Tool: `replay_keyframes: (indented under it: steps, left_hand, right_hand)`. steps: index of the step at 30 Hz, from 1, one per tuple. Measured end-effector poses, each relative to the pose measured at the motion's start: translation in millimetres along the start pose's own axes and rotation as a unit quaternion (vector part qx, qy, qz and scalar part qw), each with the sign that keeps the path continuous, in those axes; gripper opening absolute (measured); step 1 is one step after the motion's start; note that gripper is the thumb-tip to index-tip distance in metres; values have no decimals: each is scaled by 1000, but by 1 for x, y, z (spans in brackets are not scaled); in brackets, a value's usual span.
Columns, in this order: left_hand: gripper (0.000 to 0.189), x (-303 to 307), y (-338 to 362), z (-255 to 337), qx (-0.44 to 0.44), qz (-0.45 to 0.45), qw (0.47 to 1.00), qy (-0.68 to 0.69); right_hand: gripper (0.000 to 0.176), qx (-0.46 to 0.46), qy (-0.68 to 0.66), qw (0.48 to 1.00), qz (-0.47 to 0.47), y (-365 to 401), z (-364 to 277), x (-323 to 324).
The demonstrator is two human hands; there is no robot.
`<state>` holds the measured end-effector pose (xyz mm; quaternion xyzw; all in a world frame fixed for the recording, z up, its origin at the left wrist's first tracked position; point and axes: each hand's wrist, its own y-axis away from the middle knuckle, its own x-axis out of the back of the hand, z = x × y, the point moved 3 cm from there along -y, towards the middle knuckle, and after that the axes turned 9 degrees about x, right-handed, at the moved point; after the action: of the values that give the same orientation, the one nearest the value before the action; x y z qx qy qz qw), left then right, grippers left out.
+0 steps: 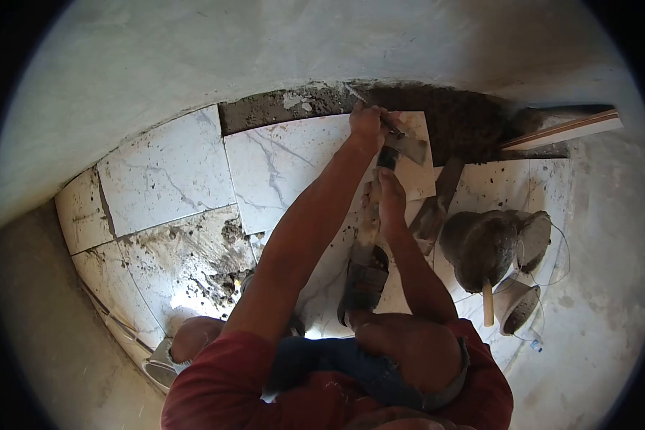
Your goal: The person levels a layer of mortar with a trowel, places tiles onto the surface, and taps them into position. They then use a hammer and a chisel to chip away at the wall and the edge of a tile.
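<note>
My left hand (366, 125) is closed round the handle of a trowel at the far edge of a white, grey-veined tile (287, 154). The trowel's flat metal blade (413, 148) points right, over the tile's right end. Just nearer to me, my right hand (390, 195) is wrapped round a tool with a black end (388, 157); its kind I cannot tell. Beyond the tile, a strip of dark wet mortar (444, 115) runs along the wall. My sandalled foot (364, 283) rests on the tiles below my right hand.
On the right stand a mortar-caked bucket (473, 247), with a wooden handle (488, 302) sticking out, and a smaller bucket (517, 307). A board-like strip (566, 131) leans by the wall. Mortar crumbs litter the left tiles (186, 254). Another pail (160, 364) is at lower left.
</note>
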<state>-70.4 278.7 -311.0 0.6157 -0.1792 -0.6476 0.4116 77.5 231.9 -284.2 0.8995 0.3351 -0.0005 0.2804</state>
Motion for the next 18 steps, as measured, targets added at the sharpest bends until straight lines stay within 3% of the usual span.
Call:
replay_keyframes:
  steps: [2,3,5,6,9,10,13,14,15,17,18]
  left_hand:
    - [17,4,-5,5,22,-13,1000,-10]
    - [18,2,-8,7,42,-36,998,-22]
    - [20,0,-9,6,33,-29,999,-9]
    - [22,0,-8,5,27,-21,999,5]
    - [23,-2,-8,-4,-8,-13,1000,6]
    - [23,-3,-8,-9,-3,-15,1000,3]
    - [24,-2,-15,-8,-13,0,1000,13]
    - [26,-1,-17,-10,-12,-4,1000,19]
    - [27,-5,-18,-8,-16,-12,999,27]
    - [26,-12,-19,-7,-31,-4,999,31]
    - [25,-11,-18,-10,-38,10,999,32]
  right_hand:
    - [30,52,-70,985,152,13,4,-2]
    - [30,52,-72,984,152,18,-2,-3]
    - [28,140,-98,948,267,27,-22,8]
    - [31,151,-199,939,236,25,-22,12]
    - [26,143,-142,948,248,4,-4,8]
    - [26,125,-21,986,109,-8,-1,5]
    - [24,62,-36,987,145,-1,-17,24]
    - [24,140,-76,968,195,8,-22,26]
    - [24,140,-75,969,192,11,-26,25]
    - [23,207,-228,910,277,12,-35,29]
    - [23,205,-229,910,279,-2,-12,39]
